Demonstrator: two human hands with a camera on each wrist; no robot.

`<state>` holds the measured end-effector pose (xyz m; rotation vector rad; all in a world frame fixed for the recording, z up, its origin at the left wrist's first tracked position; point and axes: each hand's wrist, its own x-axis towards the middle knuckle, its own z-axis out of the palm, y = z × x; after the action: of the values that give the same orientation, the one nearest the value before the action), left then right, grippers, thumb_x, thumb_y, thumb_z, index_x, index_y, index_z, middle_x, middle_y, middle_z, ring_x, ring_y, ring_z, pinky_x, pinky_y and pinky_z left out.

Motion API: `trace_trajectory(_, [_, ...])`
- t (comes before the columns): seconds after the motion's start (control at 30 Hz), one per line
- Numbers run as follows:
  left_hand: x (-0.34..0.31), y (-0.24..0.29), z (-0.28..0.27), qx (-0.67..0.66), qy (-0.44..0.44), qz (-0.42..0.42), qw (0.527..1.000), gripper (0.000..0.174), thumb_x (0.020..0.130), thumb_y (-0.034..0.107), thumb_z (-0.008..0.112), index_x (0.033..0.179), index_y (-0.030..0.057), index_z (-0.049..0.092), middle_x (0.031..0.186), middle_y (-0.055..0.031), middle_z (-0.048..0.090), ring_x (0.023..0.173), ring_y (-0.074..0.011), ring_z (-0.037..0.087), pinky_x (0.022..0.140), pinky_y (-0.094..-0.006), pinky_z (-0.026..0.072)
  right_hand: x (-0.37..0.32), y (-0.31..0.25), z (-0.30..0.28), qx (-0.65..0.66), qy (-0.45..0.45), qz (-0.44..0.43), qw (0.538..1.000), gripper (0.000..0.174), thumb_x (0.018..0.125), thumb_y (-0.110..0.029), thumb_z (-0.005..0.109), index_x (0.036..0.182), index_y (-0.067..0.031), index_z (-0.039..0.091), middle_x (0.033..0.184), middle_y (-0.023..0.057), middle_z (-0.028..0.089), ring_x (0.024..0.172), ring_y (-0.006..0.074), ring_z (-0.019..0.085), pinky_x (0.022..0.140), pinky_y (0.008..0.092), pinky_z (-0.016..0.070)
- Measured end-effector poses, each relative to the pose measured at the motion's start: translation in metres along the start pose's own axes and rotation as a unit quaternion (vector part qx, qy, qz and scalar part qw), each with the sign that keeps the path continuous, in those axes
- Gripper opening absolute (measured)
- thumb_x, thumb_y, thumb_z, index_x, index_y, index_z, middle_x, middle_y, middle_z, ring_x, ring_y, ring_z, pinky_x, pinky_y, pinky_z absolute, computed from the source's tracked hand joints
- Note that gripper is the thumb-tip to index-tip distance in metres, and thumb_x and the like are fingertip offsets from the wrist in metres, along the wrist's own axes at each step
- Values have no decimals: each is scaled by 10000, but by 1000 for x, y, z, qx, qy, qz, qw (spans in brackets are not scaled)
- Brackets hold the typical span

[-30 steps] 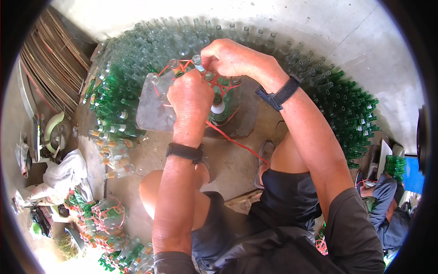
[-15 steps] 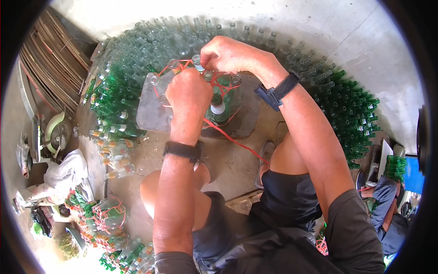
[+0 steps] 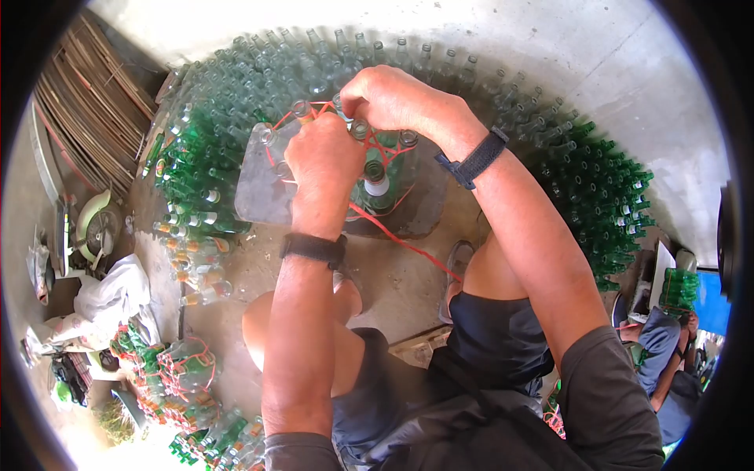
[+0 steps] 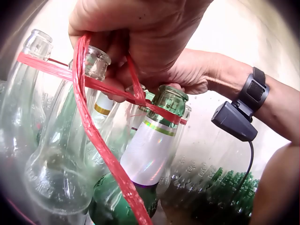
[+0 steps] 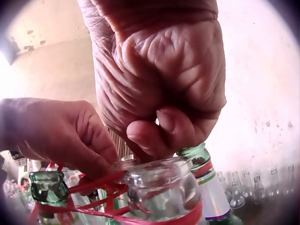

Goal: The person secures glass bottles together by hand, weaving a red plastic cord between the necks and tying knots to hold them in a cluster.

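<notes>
Red plastic twine (image 4: 110, 159) winds round the necks of a cluster of bottles standing on a grey board (image 3: 263, 192). The left hand (image 3: 326, 153) is over the cluster, fingers curled round the twine in the left wrist view, beside a clear bottle neck (image 4: 96, 63). Just right of it, the right hand (image 3: 400, 98) bends down with curled fingers among the necks; in the right wrist view its fingers (image 5: 164, 133) are above a clear bottle mouth (image 5: 161, 176), their tips partly hidden. A green bottle with a white label (image 4: 147, 150) stands in the near part.
Many clear bottles (image 3: 314, 67) and green bottles (image 3: 597, 188) stand in an arc along the wall. Tied bundles (image 3: 184, 365) lie lower left, near a white bag (image 3: 118, 290). Another person (image 3: 660, 353) is at the far right.
The left hand has shifted slightly left and up. The right hand has moved slightly left, and its wrist is lower left than before. The other person's arm has moved.
</notes>
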<state>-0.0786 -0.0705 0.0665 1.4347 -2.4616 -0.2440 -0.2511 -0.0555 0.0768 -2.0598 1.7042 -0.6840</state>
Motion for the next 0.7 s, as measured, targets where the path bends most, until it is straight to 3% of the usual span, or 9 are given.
trace_trajectory(0.2, [0,-6,2,19,0,15,1000,208,878,211,665,860,57,803,880,-212,765,872,-421,759,793,-534,604,-9,-1,7,-97,-2,-1,995,108,883,-36,692,957,-54,768,918,142,745,874,396,716,752,484,562])
trace_trajectory(0.27, [0,-10,3,23,-17,21,999,200,876,232,681,854,83,813,873,-193,769,871,-409,763,795,-523,608,-18,-1,11,-103,67,-41,992,118,865,-25,694,948,-62,768,947,126,697,901,399,692,759,487,550])
trace_trajectory(0.4, [-2,-13,0,34,-37,16,999,187,875,269,714,870,120,827,884,-175,776,881,-398,766,798,-510,612,-23,-7,12,-110,43,-18,993,137,862,-29,696,975,-65,764,1043,120,655,965,390,674,797,482,545])
trace_trajectory(0.47, [-4,-20,8,33,4,22,999,196,874,314,743,885,140,833,886,-159,777,878,-390,763,787,-512,607,-31,-14,8,-68,13,35,997,167,877,-35,692,1030,-48,757,1095,124,639,988,373,672,832,481,544])
trace_trajectory(0.6, [-14,-24,3,19,34,54,998,191,889,318,751,885,144,829,902,-141,777,874,-379,757,780,-507,601,-38,-19,2,-11,1,46,999,183,897,-74,707,1070,-37,757,1118,133,620,996,356,674,848,476,545])
trace_trajectory(0.67, [-21,-32,2,-56,131,134,981,102,891,219,733,859,136,782,844,-113,755,781,-376,744,686,-502,585,-35,-21,-1,-29,-12,43,999,212,912,-132,736,1095,-28,759,1099,139,618,996,346,679,857,463,549])
trace_trajectory(0.7, [-24,-34,-3,-52,129,134,981,102,891,219,733,859,136,782,844,-113,755,781,-376,744,686,-502,585,-34,-22,-2,-26,-11,42,999,212,912,-132,736,1095,-28,759,1099,139,618,996,346,679,857,463,549])
